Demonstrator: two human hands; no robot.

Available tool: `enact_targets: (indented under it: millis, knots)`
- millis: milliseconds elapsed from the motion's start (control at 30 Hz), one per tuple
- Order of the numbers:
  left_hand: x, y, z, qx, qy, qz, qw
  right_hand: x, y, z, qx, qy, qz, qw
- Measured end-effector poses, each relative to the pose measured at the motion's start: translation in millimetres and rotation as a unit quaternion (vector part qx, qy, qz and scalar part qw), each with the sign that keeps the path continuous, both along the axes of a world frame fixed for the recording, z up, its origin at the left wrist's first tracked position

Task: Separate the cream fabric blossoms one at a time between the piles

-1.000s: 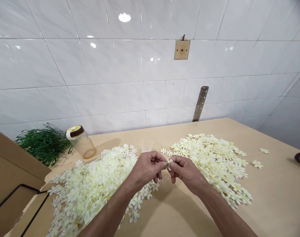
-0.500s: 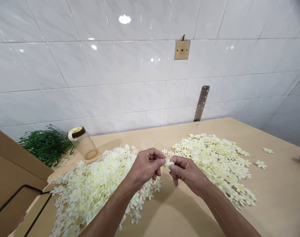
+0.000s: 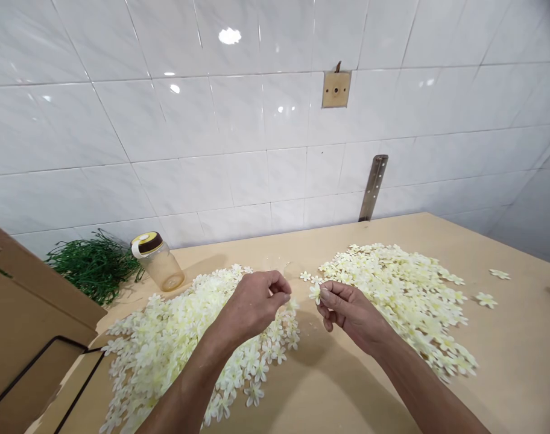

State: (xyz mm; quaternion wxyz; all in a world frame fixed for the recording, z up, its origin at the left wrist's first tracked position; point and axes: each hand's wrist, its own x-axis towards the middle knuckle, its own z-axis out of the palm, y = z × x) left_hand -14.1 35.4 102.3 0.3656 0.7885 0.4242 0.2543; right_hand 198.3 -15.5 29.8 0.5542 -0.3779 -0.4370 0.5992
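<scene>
My right hand pinches a pale yellow-white artificial flower between thumb and fingertips, just above the table. To its left, my left hand is closed with thumb and forefinger together. Whatever may be between those fingertips is too small to make out. Under and beside the left hand spreads a large heap of loose artificial flowers. A second pile of similar flowers, lying flatter, is beyond and to the right of my right hand.
A clear bottle with a brown and yellow lid stands at the back left, beside green artificial stems. A cardboard box is at the left. Single flowers lie at the right. Behind the table rises a tiled wall.
My hands have drawn apart. The left moved leftward off the flower, which now stays in my right hand alone. The view has shifted slightly.
</scene>
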Motion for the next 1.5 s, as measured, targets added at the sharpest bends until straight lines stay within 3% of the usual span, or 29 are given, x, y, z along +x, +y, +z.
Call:
enact_targets:
  millis: [67, 167, 400, 567, 667, 1000, 1500]
  knots:
    - [-6, 2, 1.1, 0.079, 0.097, 0.018, 0.992, -1, 0, -0.8, 0.004, -0.012, -0.004, 1.0]
    - [-6, 1, 2.1, 0.107, 0.152, 0.037, 0.982, -3, 1, -2.9, 0.015, -0.053, -0.006, 0.998]
    - [16, -10, -6.1, -0.005, 0.049, -0.038, 0.998, -6, 1, -6.4, 0.026, -0.087, 0.005, 0.996]
    - [22, -9, -15.7, -0.095, -0.013, -0.049, 0.994, -7, -1, -3.0, 0.042, -0.093, 0.014, 0.995]
    - [21, -7, -17.3, -0.106, -0.02, -0.052, 0.993, -8, -3, 1.0, 0.051, -0.094, 0.033, 0.994]
    - [17, -14, -7.2, -0.005, 0.092, -0.041, 0.995, -7, -2, 0.2, 0.014, -0.141, 0.053, 0.988]
    - [8, -10, 2.8, 0.049, 0.085, -0.018, 0.995, -8, -1, -4.7, 0.004, -0.124, 0.049, 0.991]
